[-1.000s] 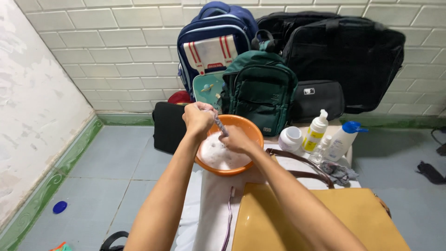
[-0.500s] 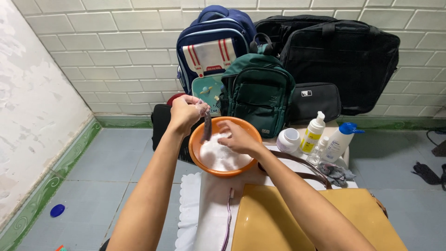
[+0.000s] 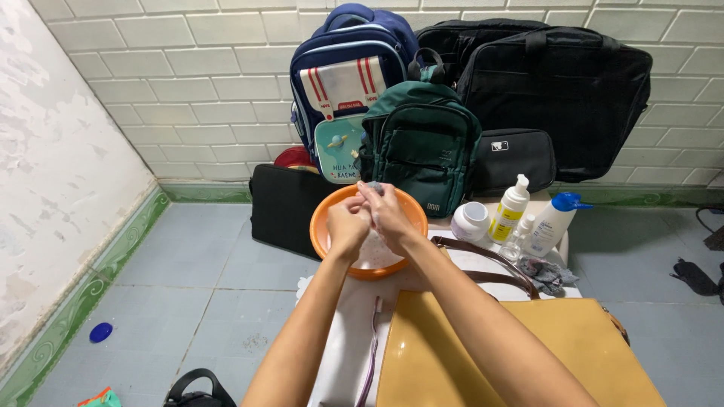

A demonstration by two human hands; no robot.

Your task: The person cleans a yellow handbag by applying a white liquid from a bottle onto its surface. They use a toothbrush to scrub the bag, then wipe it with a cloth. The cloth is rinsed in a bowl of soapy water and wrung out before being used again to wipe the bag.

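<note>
My left hand [image 3: 345, 226] and my right hand [image 3: 390, 216] are pressed together over an orange basin [image 3: 326, 226] holding white foamy water. A small grey piece [image 3: 375, 185] sticks out at the fingertips, gripped between both hands; I cannot make out what it is. The basin stands on a white towel [image 3: 343, 339] at the far end of a low surface. In front of the basin a tan handbag [image 3: 520, 354] lies under my right forearm, its brown strap [image 3: 490, 260] curling toward the basin. A thin brush [image 3: 372, 350] lies on the towel.
Right of the basin are a white jar [image 3: 471, 221], a yellow-labelled pump bottle [image 3: 509, 209], a blue-capped white bottle [image 3: 554, 222] and a grey rag [image 3: 547, 273]. Backpacks and black bags [image 3: 558, 83] lean on the tiled wall. A blue lid [image 3: 100, 332] lies on the floor.
My left hand came down from the basin's left rim and joined my right hand. Both hands now clasp together over the middle of the basin.
</note>
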